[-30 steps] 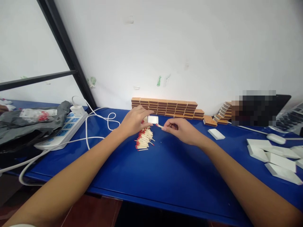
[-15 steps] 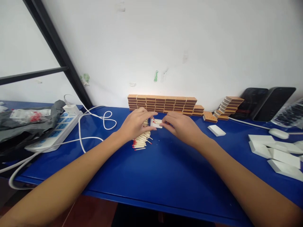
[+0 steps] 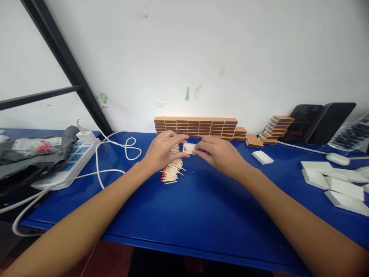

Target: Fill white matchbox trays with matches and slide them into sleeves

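Note:
Between my two hands is a small white tray [image 3: 188,147] with a few red-tipped matches in it. My left hand [image 3: 165,151] grips the tray's left end between thumb and fingers. Closed at the tray's right end, my right hand [image 3: 217,154] has its fingertips on it, partly hiding that end. A pile of matches [image 3: 172,169] with red heads lies on the blue table [image 3: 201,215], below and partly behind my left hand. Behind the hands, a long stack of brown matchboxes [image 3: 196,126] runs along the wall.
More matchboxes [image 3: 278,129] are stacked at the right, near two dark phones [image 3: 330,123]. White trays [image 3: 344,187] lie at the far right, and one white tray [image 3: 262,157] sits nearer. At the left are a power strip [image 3: 72,161], white cables and a grey bag [image 3: 34,154].
The matches between my right fingertips now lie lower in the tray, and my right hand has shifted slightly left over its right end. The camera view has shifted a little.

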`<state>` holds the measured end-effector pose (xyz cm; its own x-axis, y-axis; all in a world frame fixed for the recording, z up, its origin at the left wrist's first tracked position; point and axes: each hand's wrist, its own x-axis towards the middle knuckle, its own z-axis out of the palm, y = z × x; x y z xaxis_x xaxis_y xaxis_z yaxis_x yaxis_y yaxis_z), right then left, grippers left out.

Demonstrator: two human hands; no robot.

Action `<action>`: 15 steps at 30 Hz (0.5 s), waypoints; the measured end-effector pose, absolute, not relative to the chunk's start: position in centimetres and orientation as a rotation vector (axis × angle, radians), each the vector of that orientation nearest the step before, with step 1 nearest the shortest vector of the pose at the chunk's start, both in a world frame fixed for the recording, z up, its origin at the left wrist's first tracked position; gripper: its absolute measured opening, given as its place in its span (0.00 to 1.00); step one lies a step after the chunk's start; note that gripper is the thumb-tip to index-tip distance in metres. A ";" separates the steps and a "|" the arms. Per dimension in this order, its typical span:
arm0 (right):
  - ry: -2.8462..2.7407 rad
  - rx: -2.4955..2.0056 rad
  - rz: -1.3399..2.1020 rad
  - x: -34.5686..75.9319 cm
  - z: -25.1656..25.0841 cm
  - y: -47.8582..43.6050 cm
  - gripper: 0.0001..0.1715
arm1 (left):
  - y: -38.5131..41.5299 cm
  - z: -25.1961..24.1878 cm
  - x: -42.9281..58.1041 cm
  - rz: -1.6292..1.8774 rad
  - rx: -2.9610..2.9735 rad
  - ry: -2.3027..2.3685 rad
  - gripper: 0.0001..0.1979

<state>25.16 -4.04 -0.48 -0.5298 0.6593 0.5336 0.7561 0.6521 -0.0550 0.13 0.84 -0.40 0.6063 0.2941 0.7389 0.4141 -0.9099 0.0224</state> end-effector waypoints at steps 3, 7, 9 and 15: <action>-2.298 -1.096 -0.179 25.3 -0.3 -4.0 0.15 | 1.0 -0.5 0.1 -1.217 -2.669 -0.589 0.30; -2.180 -1.087 -0.036 25.2 0.1 -4.1 0.15 | 1.1 -0.7 0.1 -1.212 -2.673 -0.595 0.30; -2.144 -1.074 0.011 25.2 0.3 -4.1 0.15 | 1.2 -0.7 0.1 -1.210 -2.669 -0.583 0.30; -2.150 -1.068 0.024 25.1 -0.1 -4.0 0.14 | 1.0 -0.5 0.2 -1.244 -2.641 -0.548 0.28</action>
<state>25.12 -3.96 -0.06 -0.3944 0.6991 0.5965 0.6854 0.6561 -0.3158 0.16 0.96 -0.49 0.5840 0.2540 0.7710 0.3971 -0.9178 0.0016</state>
